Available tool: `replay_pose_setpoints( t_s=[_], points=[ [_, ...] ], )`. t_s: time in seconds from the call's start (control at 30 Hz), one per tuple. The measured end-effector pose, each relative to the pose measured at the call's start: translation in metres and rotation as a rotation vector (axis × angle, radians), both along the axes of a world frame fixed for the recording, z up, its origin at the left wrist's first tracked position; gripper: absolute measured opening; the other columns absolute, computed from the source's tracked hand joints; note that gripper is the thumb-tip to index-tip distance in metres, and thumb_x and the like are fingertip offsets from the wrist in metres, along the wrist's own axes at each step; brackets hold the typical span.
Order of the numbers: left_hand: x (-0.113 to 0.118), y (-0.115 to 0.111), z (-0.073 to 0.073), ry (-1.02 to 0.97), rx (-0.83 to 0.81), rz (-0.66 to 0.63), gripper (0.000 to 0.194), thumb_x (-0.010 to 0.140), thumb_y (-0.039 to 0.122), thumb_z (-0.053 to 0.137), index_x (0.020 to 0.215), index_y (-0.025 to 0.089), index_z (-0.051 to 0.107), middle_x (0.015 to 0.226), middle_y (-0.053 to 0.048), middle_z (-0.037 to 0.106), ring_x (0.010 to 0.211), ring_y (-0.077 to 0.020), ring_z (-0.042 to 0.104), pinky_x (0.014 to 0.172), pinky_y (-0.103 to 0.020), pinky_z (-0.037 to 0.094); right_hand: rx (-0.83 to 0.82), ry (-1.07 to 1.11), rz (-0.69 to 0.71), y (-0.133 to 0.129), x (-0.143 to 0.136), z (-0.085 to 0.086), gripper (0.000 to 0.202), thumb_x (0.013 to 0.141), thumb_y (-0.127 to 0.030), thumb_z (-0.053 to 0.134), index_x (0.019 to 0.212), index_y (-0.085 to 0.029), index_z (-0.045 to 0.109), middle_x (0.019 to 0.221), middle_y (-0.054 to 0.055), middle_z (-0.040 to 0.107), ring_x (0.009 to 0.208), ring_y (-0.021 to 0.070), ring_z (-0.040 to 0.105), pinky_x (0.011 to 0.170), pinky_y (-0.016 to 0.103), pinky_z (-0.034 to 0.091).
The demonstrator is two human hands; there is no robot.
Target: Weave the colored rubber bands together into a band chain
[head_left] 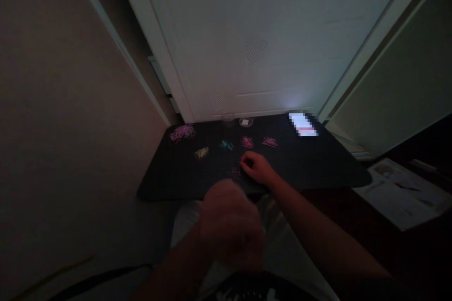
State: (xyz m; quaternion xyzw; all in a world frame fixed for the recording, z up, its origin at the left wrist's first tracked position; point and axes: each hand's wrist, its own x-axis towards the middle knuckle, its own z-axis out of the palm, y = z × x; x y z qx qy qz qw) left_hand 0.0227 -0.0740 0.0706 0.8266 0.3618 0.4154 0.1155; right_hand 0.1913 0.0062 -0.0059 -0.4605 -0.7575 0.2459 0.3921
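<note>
Small thin sticks lie in separate piles on a black table: a large pink and purple pile at the left, a yellowish pile, a blue one and two pink ones. A few dim purple pieces lie just left of my right hand, which rests on the table with fingers curled; whether it pinches anything is too dark to tell. My left hand is raised near the camera in front of the table edge, blurred, its fingers hidden.
A round clear lid with a white square stands at the table's back, beside a faint clear container. A lit, pixelated phone lies at the back right. White panels rise behind the table. Papers lie lower right.
</note>
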Motion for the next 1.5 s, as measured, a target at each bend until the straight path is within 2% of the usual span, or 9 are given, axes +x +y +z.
replay_pose_setpoints(
  t_s=[0.1,0.23,0.37,0.47,0.57,0.67,0.87,1.23,1.5],
  points=[
    [-0.003,0.030,-0.012,-0.012,-0.014,0.010,0.007,0.080,0.021,0.057,0.085,0.022,0.062,0.080,-0.002,0.063,0.076,-0.0160,0.058,0.073,-0.034,0.050,-0.008,0.011,0.004,0.001,0.000,-0.002,0.002,0.075,-0.017,0.054,0.073,-0.018,0.056,0.069,-0.001,0.056,0.063,0.0118,0.049,0.058,0.023,0.037],
    [-0.006,0.063,-0.034,0.035,-0.167,0.085,0.020,0.078,0.021,0.057,0.097,0.019,0.061,0.090,-0.005,0.065,0.081,-0.0162,0.059,0.072,-0.030,0.049,-0.001,0.003,0.006,0.002,0.000,-0.002,0.003,0.076,-0.018,0.054,0.075,-0.018,0.058,0.071,0.000,0.058,0.063,0.0119,0.050,0.059,0.024,0.037],
    [-0.005,0.068,-0.052,0.067,-0.274,0.033,0.019,0.081,0.024,0.055,0.097,0.020,0.064,0.092,-0.004,0.065,0.082,-0.0155,0.059,0.072,-0.028,0.048,-0.011,-0.009,0.010,0.000,0.000,0.000,0.004,0.076,-0.017,0.054,0.074,-0.017,0.058,0.070,0.000,0.058,0.064,0.0120,0.050,0.060,0.024,0.038],
    [-0.004,0.067,-0.059,0.041,-0.307,0.054,0.015,0.082,0.024,0.054,0.091,0.020,0.065,0.088,-0.004,0.065,0.080,-0.0150,0.059,0.070,-0.027,0.048,-0.008,-0.029,0.019,0.000,-0.001,0.001,0.005,0.076,-0.016,0.054,0.074,-0.017,0.058,0.071,0.001,0.059,0.066,0.0125,0.051,0.062,0.024,0.038],
    [-0.003,0.069,-0.061,0.011,-0.306,0.112,0.016,0.080,0.023,0.055,0.093,0.020,0.064,0.089,-0.003,0.065,0.079,-0.0145,0.059,0.070,-0.027,0.047,0.007,-0.027,0.053,0.000,0.000,0.000,0.005,0.076,-0.017,0.055,0.075,-0.017,0.060,0.073,0.001,0.060,0.068,0.0128,0.052,0.064,0.025,0.039],
    [-0.003,0.072,-0.063,0.011,-0.315,0.116,0.020,0.080,0.023,0.056,0.098,0.020,0.063,0.093,-0.003,0.064,0.078,-0.0136,0.058,0.070,-0.026,0.047,0.011,-0.025,0.065,0.001,0.000,-0.001,0.005,0.076,-0.018,0.056,0.075,-0.017,0.060,0.072,0.002,0.060,0.067,0.0129,0.052,0.064,0.025,0.039],
    [-0.003,0.075,-0.070,0.026,-0.381,0.149,0.016,0.082,0.032,0.056,0.084,0.019,0.064,0.079,-0.001,0.066,0.069,-0.0129,0.058,0.067,-0.026,0.046,0.011,-0.021,0.059,0.001,0.001,0.001,0.006,0.077,-0.018,0.056,0.074,-0.017,0.060,0.071,0.002,0.059,0.067,0.0133,0.052,0.063,0.025,0.039],
    [-0.004,0.075,-0.069,0.082,-0.363,0.165,0.019,0.087,0.029,0.047,0.082,0.018,0.062,0.082,-0.003,0.065,0.078,-0.0155,0.058,0.071,-0.028,0.044,0.007,-0.020,0.030,0.000,0.001,0.002,0.004,0.076,-0.018,0.058,0.076,-0.017,0.061,0.072,0.001,0.059,0.067,0.0127,0.053,0.063,0.025,0.040],
    [-0.004,0.076,-0.070,0.023,-0.367,0.179,0.019,0.087,0.029,0.046,0.082,0.017,0.060,0.082,-0.003,0.065,0.078,-0.0149,0.058,0.072,-0.027,0.044,0.027,-0.012,-0.012,0.001,0.003,0.000,0.008,0.073,-0.012,0.053,0.075,-0.018,0.059,0.073,0.001,0.058,0.067,0.0127,0.052,0.062,0.025,0.040]
  ],
)
